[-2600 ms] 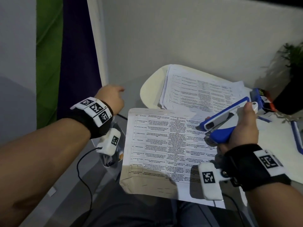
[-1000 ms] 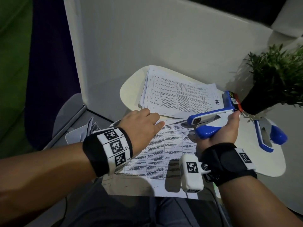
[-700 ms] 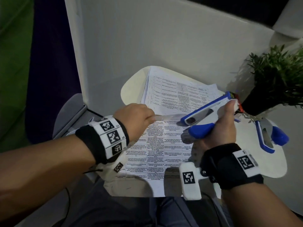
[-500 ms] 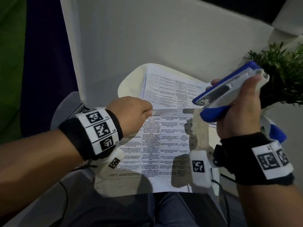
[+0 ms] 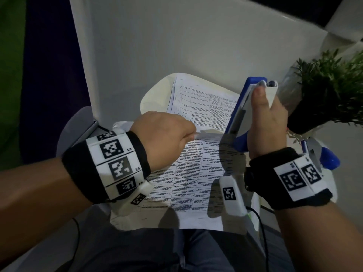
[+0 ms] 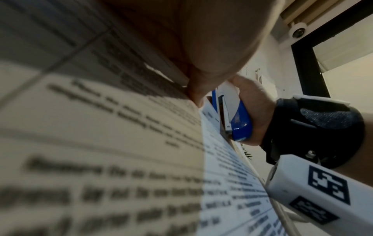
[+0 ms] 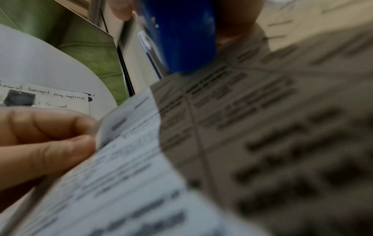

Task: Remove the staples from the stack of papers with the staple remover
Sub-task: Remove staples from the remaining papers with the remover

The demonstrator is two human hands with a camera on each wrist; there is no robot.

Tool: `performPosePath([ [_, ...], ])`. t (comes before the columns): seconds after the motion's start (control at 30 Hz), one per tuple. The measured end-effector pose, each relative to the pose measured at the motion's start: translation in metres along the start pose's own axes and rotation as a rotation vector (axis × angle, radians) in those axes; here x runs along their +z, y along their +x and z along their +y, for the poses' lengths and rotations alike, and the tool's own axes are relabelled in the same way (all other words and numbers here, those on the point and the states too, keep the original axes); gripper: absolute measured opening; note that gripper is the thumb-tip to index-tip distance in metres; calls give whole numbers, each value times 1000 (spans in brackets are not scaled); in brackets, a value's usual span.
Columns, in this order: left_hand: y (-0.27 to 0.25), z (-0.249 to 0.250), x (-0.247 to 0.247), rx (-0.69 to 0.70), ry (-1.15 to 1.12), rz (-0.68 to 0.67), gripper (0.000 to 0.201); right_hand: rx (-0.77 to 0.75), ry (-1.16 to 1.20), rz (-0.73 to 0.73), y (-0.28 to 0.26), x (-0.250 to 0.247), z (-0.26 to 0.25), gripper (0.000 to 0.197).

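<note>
A stapled stack of papers (image 5: 196,173) printed with tables lies on my lap. My left hand (image 5: 188,134) pinches its top edge near the left corner, finger and thumb closed on the sheets (image 7: 105,132). My right hand (image 5: 263,110) grips the blue and white staple remover (image 5: 240,116), thumb along its white handle. The tool stands almost upright, its nose down at the top edge of the stack, just right of my left fingers (image 7: 50,143). In the left wrist view the staple remover (image 6: 236,118) meets the paper edge (image 6: 210,127). No staple can be made out.
A second pile of printed sheets (image 5: 200,103) lies on the small white round table (image 5: 155,93) beyond the lap. Another blue and white stapler-like tool (image 5: 322,158) rests at the table's right. A potted plant (image 5: 330,91) stands far right, close behind my right hand.
My right hand has tipped the staple remover from a slant to nearly upright and lowered its nose to the stack's top edge. The left hand keeps pinching that edge.
</note>
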State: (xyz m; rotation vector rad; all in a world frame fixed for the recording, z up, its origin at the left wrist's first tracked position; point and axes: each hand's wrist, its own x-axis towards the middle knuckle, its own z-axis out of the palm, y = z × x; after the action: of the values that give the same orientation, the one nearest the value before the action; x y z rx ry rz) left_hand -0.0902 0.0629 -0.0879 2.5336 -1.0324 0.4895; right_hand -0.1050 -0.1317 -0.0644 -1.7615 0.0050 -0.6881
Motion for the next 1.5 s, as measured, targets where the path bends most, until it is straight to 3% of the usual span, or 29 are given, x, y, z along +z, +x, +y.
performPosePath([
  [0.2, -3, 2, 2, 41, 19, 28, 19, 9, 2, -29, -5, 5, 2, 27],
  [0.47, -4, 2, 5, 38, 20, 6, 25, 148, 81, 25, -5, 5, 4, 34],
  [0.57, -2, -3, 2, -43, 54, -96, 29, 240, 350, 206, 3, -8, 1, 40],
  [0.63, 0, -8, 2, -123, 94, -143, 29, 219, 375, 346, 7, -18, 0, 50],
  [0.67, 2, -10, 2, -165, 103, -160, 29, 208, 396, 379, 5, -22, -1, 43],
  [0.73, 3, -14, 3, -227, 91, -178, 27, 199, 398, 321, -2, -25, 1, 33],
  [0.8, 2, -17, 6, -257, 40, -161, 26, 232, 320, 262, -15, -24, 13, 39],
  [0.87, 0, -18, 9, -238, -13, -150, 33, 275, 192, 216, -28, -20, 25, 66],
  [0.9, -1, -17, 11, -220, -24, -166, 36, 277, 154, 221, -33, -19, 31, 69],
  [1.0, -1, -13, 15, -228, -43, -185, 40, 268, 166, 256, -41, -20, 43, 33],
  [1.03, -1, -12, 16, -234, -45, -171, 41, 259, 171, 264, -43, -20, 45, 32],
  [1.1, 0, -10, 15, -211, -27, -144, 37, 261, 199, 268, -44, -22, 49, 48],
  [1.2, -2, -4, 14, -111, -62, -66, 13, 310, 273, 317, -46, -24, 59, 81],
  [1.23, -3, -1, 15, -86, -69, -62, 9, 301, 292, 331, -48, -26, 62, 80],
  [1.33, -5, 7, 21, -152, -39, -151, 17, 308, 318, 376, -50, -27, 60, 36],
  [1.37, -4, 7, 23, -167, -9, -172, 15, 317, 330, 387, -50, -27, 58, 35],
  [1.43, -4, 8, 27, -132, 46, -221, 27, 325, 346, 356, -53, -25, 52, 56],
  [1.5, -6, 11, 29, 44, 75, -212, 38, 324, 367, 358, -55, -23, 50, 53],
])
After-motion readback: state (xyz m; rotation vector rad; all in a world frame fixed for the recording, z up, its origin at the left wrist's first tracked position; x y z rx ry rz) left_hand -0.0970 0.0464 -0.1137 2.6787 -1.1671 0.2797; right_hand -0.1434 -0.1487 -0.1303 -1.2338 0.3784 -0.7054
